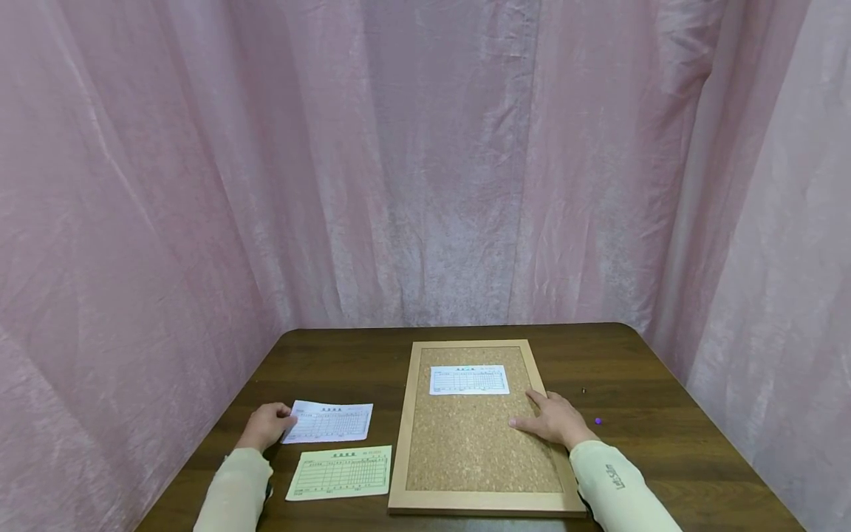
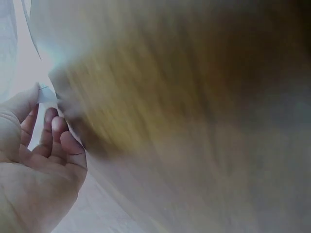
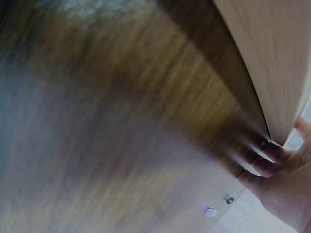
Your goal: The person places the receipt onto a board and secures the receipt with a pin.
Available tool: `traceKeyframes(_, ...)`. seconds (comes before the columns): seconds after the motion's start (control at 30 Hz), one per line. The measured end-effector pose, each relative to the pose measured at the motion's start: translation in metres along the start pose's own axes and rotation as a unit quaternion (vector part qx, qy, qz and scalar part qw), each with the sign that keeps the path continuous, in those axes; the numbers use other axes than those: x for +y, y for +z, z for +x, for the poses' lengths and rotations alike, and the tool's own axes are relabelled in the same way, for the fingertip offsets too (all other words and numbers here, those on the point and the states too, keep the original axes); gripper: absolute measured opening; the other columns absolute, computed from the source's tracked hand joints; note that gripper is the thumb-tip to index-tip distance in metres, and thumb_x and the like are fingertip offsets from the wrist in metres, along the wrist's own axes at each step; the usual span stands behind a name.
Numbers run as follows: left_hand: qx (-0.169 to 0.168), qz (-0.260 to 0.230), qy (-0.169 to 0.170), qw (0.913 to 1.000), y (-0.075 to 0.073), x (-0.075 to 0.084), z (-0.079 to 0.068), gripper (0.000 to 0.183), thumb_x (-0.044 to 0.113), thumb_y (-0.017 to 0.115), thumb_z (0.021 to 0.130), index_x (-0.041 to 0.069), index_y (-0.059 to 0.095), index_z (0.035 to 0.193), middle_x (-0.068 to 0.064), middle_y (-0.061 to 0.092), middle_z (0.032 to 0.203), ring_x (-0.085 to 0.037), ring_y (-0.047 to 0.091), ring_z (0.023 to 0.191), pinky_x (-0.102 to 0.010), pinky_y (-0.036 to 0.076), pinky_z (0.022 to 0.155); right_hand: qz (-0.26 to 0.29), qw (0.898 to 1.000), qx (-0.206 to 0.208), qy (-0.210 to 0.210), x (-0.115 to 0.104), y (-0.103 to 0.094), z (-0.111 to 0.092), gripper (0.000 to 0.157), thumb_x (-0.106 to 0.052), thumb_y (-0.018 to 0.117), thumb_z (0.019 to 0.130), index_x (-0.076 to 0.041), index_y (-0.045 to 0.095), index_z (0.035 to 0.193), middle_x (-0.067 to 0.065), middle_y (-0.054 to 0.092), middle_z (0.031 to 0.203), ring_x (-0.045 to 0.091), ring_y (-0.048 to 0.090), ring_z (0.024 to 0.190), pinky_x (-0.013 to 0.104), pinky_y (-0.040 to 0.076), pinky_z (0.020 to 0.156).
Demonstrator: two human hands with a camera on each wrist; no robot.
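My left hand (image 1: 267, 426) pinches the left edge of a pale lilac printed form (image 1: 330, 423) between thumb and fingertips. In the left wrist view, a corner of that form (image 2: 47, 95) shows at the thumb tip, with the other fingers curled loosely below. Across the right side of a wood-framed cork board (image 1: 485, 451) rests my right hand (image 1: 553, 420), thumb and index finger spread over the cork. Its other fingers (image 3: 252, 179) come down beside the frame onto the tabletop in the right wrist view. A white printed form (image 1: 469, 380) lies flat on the board's upper part.
A light green printed form (image 1: 340, 473) lies on the dark wooden table (image 1: 665, 458), left of the board and nearer me. Right of the board are a small purple pin (image 1: 597, 421) and a small metallic piece (image 1: 583, 389). Pink curtains (image 1: 452, 162) hang around the table.
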State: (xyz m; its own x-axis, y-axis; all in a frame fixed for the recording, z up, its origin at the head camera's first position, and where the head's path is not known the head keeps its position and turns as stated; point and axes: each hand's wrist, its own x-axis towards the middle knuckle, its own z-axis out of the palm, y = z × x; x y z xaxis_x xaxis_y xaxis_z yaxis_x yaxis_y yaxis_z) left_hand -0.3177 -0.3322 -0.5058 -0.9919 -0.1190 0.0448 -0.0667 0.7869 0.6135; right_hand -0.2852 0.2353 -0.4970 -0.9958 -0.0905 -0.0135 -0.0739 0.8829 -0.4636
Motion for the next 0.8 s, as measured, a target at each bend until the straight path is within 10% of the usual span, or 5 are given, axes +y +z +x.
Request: traceKeyframes(0.8,0.038,-0.156,-0.022,0.9868,0.008,0.008,0.013,0.029,0.015,0.065,0.095,-0.008,0.063,0.113,-0.02,0.063,0.109,-0.033,0.054,0.099,-0.042,0.043,0.083,-0.007,1.0,0.001,-0.007,-0.001,-0.003,0.0,0.093,-0.063,0.069,0.083,-0.003,0.043,0.149,0.041,0.037,0.142,0.059,0.035,0.13,0.072,0.033,0.098)
